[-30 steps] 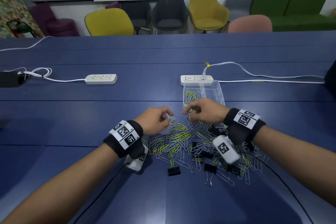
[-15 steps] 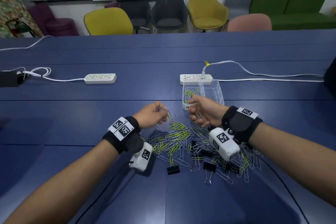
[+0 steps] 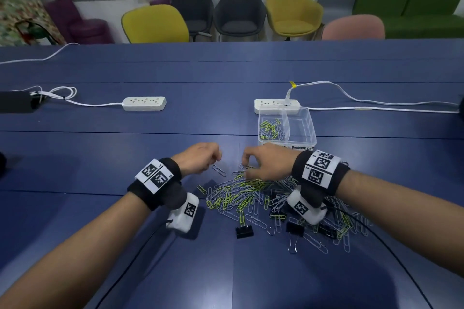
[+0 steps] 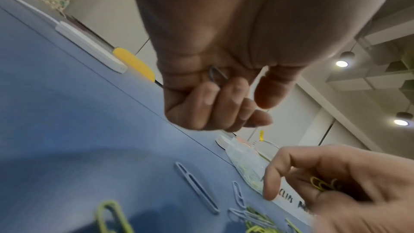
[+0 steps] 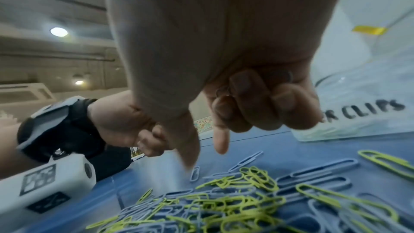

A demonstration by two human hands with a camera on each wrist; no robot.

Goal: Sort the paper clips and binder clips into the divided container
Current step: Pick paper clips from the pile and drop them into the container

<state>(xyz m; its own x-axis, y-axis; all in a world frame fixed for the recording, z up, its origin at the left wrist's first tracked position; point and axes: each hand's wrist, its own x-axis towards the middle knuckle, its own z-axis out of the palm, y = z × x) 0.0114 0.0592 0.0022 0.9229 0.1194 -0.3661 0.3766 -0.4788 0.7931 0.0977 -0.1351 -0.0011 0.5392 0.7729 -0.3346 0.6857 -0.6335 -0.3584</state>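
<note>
A pile of green and grey-blue paper clips [image 3: 241, 193] lies on the blue table [image 3: 125, 158], with black binder clips [image 3: 244, 231] at its near side. My left hand [image 3: 213, 158] hovers at the pile's far left, fingers curled round a grey paper clip [image 4: 215, 75] in the palm. My right hand [image 3: 247, 161] is at the pile's far edge; its curled fingers hold paper clips [image 5: 224, 91], while thumb and forefinger point down over a small grey clip [image 5: 195, 173]. The clear divided container [image 3: 310, 130] stands just beyond, with green clips [image 3: 270, 128] in its left compartment.
Two white power strips [image 3: 144, 103] [image 3: 276, 105] with cables lie behind the container and to the left. A black box [image 3: 15, 105] sits at the far left. A lone grey clip [image 3: 219, 170] lies between the hands. Chairs line the far table edge.
My right hand has come back from the container's front edge down to the pile's far side. The left hand has stayed nearly in place, its fingers now curled in.
</note>
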